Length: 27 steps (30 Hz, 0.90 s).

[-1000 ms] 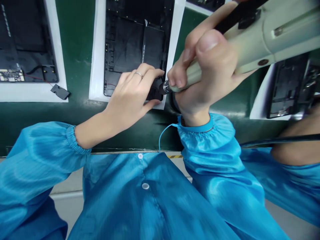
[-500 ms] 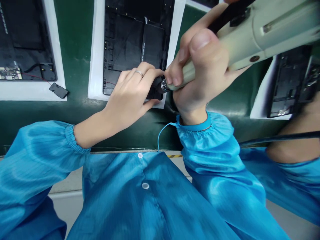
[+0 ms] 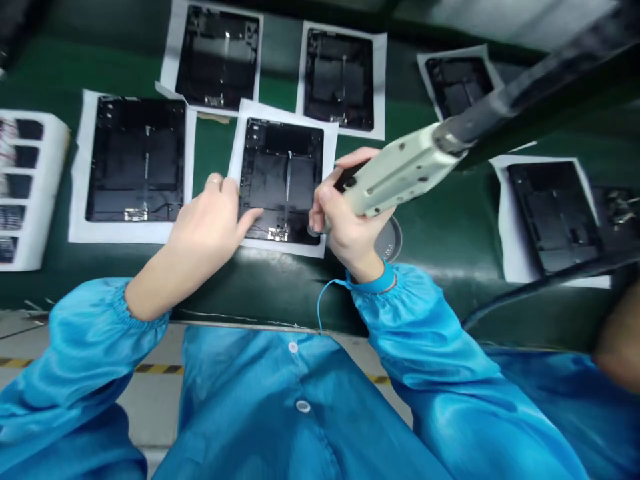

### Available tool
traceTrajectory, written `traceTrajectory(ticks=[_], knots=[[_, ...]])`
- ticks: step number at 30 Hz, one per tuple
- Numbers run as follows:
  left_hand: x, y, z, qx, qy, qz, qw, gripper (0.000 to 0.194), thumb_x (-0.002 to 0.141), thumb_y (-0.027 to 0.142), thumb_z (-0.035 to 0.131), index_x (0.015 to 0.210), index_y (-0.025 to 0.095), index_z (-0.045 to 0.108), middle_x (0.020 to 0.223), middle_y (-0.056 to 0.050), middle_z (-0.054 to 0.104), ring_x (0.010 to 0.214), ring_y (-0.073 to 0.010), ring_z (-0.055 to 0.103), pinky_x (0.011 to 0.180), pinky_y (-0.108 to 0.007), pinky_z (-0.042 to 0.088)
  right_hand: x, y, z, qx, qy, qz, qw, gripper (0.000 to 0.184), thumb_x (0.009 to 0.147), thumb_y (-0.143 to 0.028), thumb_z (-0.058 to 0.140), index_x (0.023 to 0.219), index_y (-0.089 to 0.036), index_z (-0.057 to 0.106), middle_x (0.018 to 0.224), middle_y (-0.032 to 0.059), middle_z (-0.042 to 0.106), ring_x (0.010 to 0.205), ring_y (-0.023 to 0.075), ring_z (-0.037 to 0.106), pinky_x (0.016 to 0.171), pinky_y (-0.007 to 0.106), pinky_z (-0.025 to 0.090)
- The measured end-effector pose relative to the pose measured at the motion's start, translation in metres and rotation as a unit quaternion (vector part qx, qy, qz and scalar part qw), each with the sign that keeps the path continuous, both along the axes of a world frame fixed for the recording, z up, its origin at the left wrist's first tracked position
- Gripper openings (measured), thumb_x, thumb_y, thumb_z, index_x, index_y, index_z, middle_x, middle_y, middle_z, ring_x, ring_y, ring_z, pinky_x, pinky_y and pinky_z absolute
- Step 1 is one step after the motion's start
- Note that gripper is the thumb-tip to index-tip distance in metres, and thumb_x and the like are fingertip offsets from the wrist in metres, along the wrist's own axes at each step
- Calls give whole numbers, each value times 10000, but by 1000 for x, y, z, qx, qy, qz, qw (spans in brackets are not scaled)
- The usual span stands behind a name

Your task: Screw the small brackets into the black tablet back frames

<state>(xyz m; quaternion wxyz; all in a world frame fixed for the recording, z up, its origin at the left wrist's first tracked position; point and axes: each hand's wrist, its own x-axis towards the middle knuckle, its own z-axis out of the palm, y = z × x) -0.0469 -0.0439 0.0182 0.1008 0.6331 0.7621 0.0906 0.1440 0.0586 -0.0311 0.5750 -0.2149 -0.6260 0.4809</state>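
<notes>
View pulled back and up since half a second ago: several more black panels on white sheets now in frame along the green bench (image 3: 440, 227). Right hand (image 3: 345, 227) closed around the pale electric screwdriver (image 3: 400, 175), as before, but tip now lifted off the near right corner of the centre panel (image 3: 280, 180) and hanging just above its edge at 4 o'clock. Left hand (image 3: 207, 223) shifted from that corner to the panel's left edge at 9 o'clock, fingers loosely spread and flat, gripping nothing. Round dish (image 3: 393, 240) partly hidden behind the right wrist. Judged: fastening at that corner likely finished, panel steadied from the other side. Second panel (image 3: 135, 160) at 9 o'clock, untouched. Another person's arm (image 3: 617, 340) at far right.
</notes>
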Motion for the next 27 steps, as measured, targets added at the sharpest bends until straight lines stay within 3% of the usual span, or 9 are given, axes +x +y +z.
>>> traceTrajectory(ticks=[4, 6, 9, 13, 16, 19, 22, 24, 27], knots=[[-21, -2, -2, -113, 39, 45, 992, 434, 1139, 542, 700, 1193, 112, 702, 1313, -259, 697, 1082, -476, 792, 916, -552, 673, -5, 3, -4, -8, 4, 3, 1000, 350, 985, -494, 832, 1230, -334, 639, 796, -95, 704, 394, 79, 528, 366, 220, 455], [-30, 1, -10, -95, -65, 21, 993, 283, 1124, 406, 700, 961, 175, 681, 1246, -194, 673, 1038, -400, 767, 973, -522, 635, -1, 7, 0, -17, 8, -8, 1000, 396, 948, -488, 863, 1238, -324, 647, 891, -68, 780, 405, 84, 568, 378, 226, 493], [-40, 7, -23, -22, -254, 24, 967, 340, 1031, 250, 731, 762, 232, 525, 934, -59, 597, 865, -267, 675, 911, -418, 580, 17, 12, 9, -24, 36, -54, 998, 437, 859, -460, 913, 1195, -330, 667, 919, -60, 810, 384, 91, 554, 355, 229, 473], [-48, 16, -32, 25, -394, 62, 917, 170, 1006, 216, 672, 1071, 260, 521, 883, 18, 638, 659, -162, 632, 657, -296, 525, 45, 17, 18, -32, 96, -136, 986, 451, 693, -416, 967, 1040, -346, 688, 777, -65, 763, 297, 122, 415, 281, 266, 347], [-71, 36, -29, 70, -455, 86, 883, 340, 986, 269, 694, 1289, 241, 540, 907, -2, 698, 655, -172, 677, 663, -329, 607, 53, 18, 20, -57, 112, -167, 978, 414, 619, -334, 953, 967, -331, 729, 724, -25, 754, 286, 149, 410, 281, 282, 331], [-125, 70, -16, 171, -429, 87, 883, 396, 1006, 405, 763, 1326, 188, 676, 983, -56, 758, 781, -193, 703, 746, -379, 654, 53, 16, 21, -83, 114, -188, 972, 382, 592, -277, 918, 941, -329, 770, 729, 9, 768, 305, 160, 437, 306, 297, 354], [-205, 106, 0, 255, -284, 148, 912, 489, 1079, 612, 732, 1375, 225, 687, 1093, -10, 780, 892, -150, 653, 845, -371, 666, 51, 15, 23, -97, 113, -210, 966, 397, 526, -295, 913, 894, -348, 773, 696, 6, 759, 291, 172, 402, 301, 322, 327], [-260, 123, 7, 275, -244, 180, 912, 514, 1107, 714, 657, 1397, 290, 654, 1201, 4, 758, 936, -158, 660, 874, -404, 662, 50, 15, 25, -109, 106, -221, 963, 413, 475, -300, 918, 857, -360, 773, 673, 8, 751, 285, 186, 391, 293, 343, 326], [-323, 132, 6, 276, -165, 185, 929, 829, 1073, 1006, 417, 1349, 246, 604, 1065, 7, 663, 895, -132, 577, 788, -412, 598, 49, 15, 26, -124, 104, -240, 957, 401, 431, -298, 902, 801, -374, 769, 638, 10, 732, 287, 195, 386, 287, 361, 327]])
